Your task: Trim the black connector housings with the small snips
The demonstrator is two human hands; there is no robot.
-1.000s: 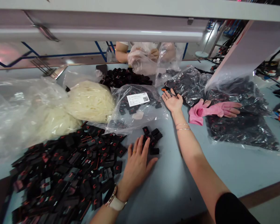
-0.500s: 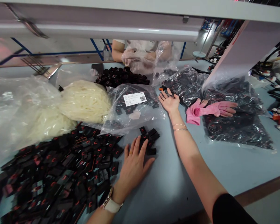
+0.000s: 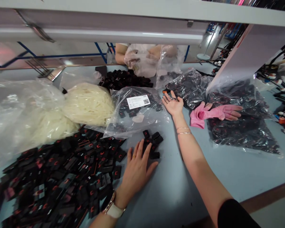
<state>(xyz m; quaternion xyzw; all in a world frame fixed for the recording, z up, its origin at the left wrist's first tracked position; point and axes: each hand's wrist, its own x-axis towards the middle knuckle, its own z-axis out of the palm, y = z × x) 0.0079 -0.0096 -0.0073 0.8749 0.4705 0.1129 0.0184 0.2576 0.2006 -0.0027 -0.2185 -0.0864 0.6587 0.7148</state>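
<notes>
My left hand rests palm down with its fingers spread, its fingertips beside a small group of black connector pieces. To its left spreads a big pile of black pieces with red marks. My right hand lies palm up further back, fingers apart and slightly curled. A thin dark and metallic item shows across its fingers, too small to make out, near an orange-tipped object. Between the hands and the back heap lies a clear labelled bag of black parts.
Bags of cream-coloured pieces stand at left. Pink gloves lie on bags of black parts at right. Across the table, a person's hands hold clear plastic near a black heap. A shelf crosses overhead.
The view has shifted slightly, so everything sits a little lower and to the right. The person's hand across the table has moved within the clear plastic. My hands keep their poses.
</notes>
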